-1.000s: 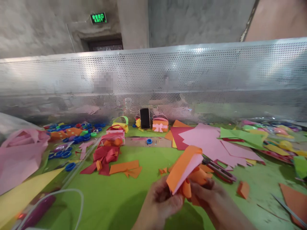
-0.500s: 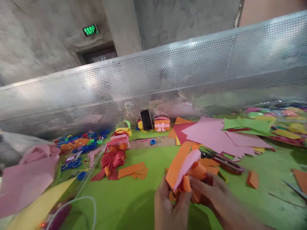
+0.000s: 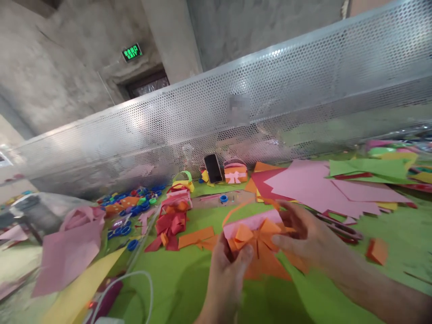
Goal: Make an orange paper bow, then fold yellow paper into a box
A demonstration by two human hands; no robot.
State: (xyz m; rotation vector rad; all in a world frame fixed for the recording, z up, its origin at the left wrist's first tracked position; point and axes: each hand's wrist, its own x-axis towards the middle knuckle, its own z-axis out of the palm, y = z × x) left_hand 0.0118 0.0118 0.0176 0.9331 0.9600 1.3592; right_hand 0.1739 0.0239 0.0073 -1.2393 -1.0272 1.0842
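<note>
Between my two hands is an orange and pink paper handbag, with an orange bow on its front and a thin orange handle arching over the top. My left hand grips its left side, thumb pressed near the bow's left loop. On the other side, my right hand is closed around the right edge, its thumb by the bow's right loop. Orange paper tails spread below the bow. The fingers behind the bag are partly hidden.
A red paper bag and orange strips lie to the left. Pink sheets and scissors are at the right. A phone leans against the perforated metal panel. A white cable loops at front left.
The handbag has been turned so its bow front and handle show; before, it was tilted edge-on. My right hand has shifted up to its right edge. The camera view has tilted slightly.
</note>
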